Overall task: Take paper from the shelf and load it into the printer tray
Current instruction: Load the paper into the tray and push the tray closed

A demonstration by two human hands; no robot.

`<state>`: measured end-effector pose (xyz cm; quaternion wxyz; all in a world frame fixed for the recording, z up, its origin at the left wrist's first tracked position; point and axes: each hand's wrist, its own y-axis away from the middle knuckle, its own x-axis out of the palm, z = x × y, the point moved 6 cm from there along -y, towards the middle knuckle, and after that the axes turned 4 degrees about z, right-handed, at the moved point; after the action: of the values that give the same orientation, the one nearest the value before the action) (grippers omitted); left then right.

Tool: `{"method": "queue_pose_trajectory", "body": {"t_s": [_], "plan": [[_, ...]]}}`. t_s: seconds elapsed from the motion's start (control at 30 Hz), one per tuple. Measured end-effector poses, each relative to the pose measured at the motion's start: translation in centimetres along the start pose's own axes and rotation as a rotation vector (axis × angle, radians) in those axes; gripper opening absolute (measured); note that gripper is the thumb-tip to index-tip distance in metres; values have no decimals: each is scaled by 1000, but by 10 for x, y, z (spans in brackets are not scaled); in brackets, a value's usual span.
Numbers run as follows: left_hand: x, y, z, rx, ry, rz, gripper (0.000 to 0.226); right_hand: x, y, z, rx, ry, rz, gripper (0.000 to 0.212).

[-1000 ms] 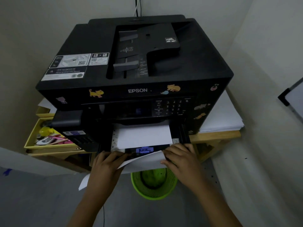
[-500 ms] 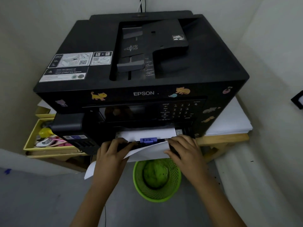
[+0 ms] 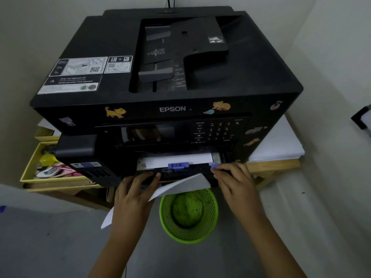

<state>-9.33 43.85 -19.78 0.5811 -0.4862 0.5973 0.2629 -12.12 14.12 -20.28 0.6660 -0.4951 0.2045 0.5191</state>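
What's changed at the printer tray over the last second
The paper tray has slid into the printer, so far less of the white paper in it shows. The left hand and right hand have followed it in, pushing its front. The loose sheet still hangs under the left hand; the green bin is unmoved.
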Motion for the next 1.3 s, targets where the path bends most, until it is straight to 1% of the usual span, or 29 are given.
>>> {"method": "queue_pose_trajectory", "body": {"t_s": [0.07,0.17,0.23,0.33,0.4,0.47,0.53,0.57,0.6,0.63,0.7,0.73,0.77,0.87,0.9,1.0,1.1,1.2,1.23,1.27,1.3], "plan": [[-2,-7,-2,-42,-23,-21,63,1,-8,0,38,3,-4,29],[-4,-16,-3,-116,-46,-29,77,1,-18,-3,121,-7,-47,19],[-4,-16,-8,-102,-34,-41,80,0,-18,-8,195,1,-73,18],[1,-10,-14,-64,-8,-42,82,-1,-14,-13,274,10,-98,24],[9,-4,-15,-34,-24,-33,79,-1,-15,-10,262,18,-91,28],[20,-1,-14,10,4,-16,64,-2,-18,-3,199,53,-90,36],[29,-1,-12,16,79,19,44,-2,-22,2,120,93,-71,42],[30,-3,-11,18,101,20,42,-1,-23,3,92,106,-61,44],[31,-4,-10,26,105,12,43,-1,-25,4,70,115,-55,46],[29,-5,-9,29,99,0,50,-2,-26,6,53,126,-53,48],[20,-7,-8,28,70,-33,75,-4,-28,10,25,162,-46,53],[14,-9,-5,21,58,-50,78,-5,-28,11,13,179,-41,55],[8,-11,-3,18,46,-67,76,-5,-29,11,7,187,-35,56],[-4,-13,-3,35,-35,-144,59,-5,-31,6,30,182,-25,58],[-5,-12,-6,40,-59,-148,58,-5,-31,6,35,187,-25,57],[9,-12,-12,89,-58,-57,63,-4,-31,8,44,201,-23,52],[25,-4,-13,99,-22,2,56,-4,-30,8,58,200,-42,47],[39,5,-12,86,35,29,52,-2,-31,6,69,190,-50,46],[42,7,-11,85,30,21,52,-2,-31,6,72,190,-52,46],[44,7,-10,80,26,10,57,-2,-31,6,75,192,-54,47],[45,7,-9,72,23,0,69,-2,-31,7,79,196,-55,48]]}}
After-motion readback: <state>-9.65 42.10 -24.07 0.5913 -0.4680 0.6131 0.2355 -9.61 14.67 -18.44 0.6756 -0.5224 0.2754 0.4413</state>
